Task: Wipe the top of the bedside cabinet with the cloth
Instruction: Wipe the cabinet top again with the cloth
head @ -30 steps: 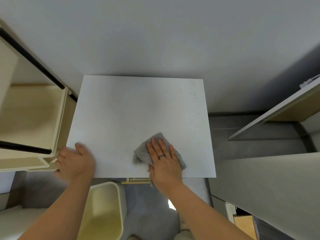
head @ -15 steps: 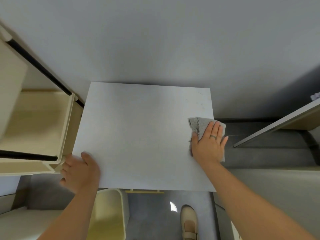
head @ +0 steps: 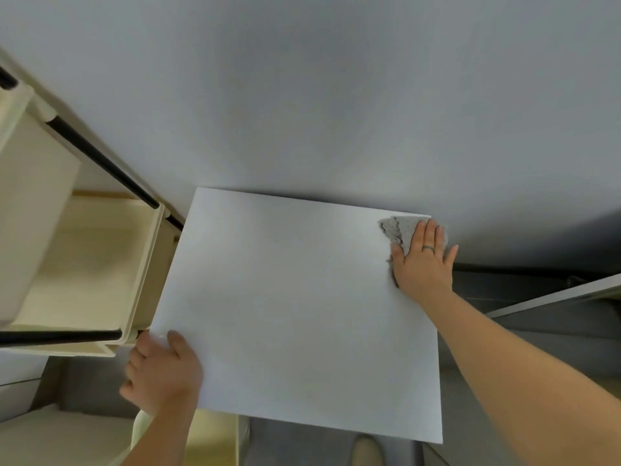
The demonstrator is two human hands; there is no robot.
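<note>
The bedside cabinet's white rectangular top (head: 295, 307) fills the middle of the head view, its far edge against the grey wall. A crumpled grey cloth (head: 396, 230) lies at the top's far right corner. My right hand (head: 423, 260) presses flat on the cloth, fingers spread, a ring on one finger; most of the cloth is hidden under it. My left hand (head: 161, 371) grips the top's near left corner, thumb resting on the surface.
A cream rolling cart with trays (head: 84, 264) and black rods stands close against the cabinet's left side. A cream bin (head: 208, 438) sits on the floor below the near edge. A shoe (head: 368, 450) shows on the grey floor. A white shelf edge (head: 554, 294) juts in at right.
My right hand has slid the cloth from the near middle of the top to the right edge, then up to the far right corner. My left hand stays on the near left corner.
</note>
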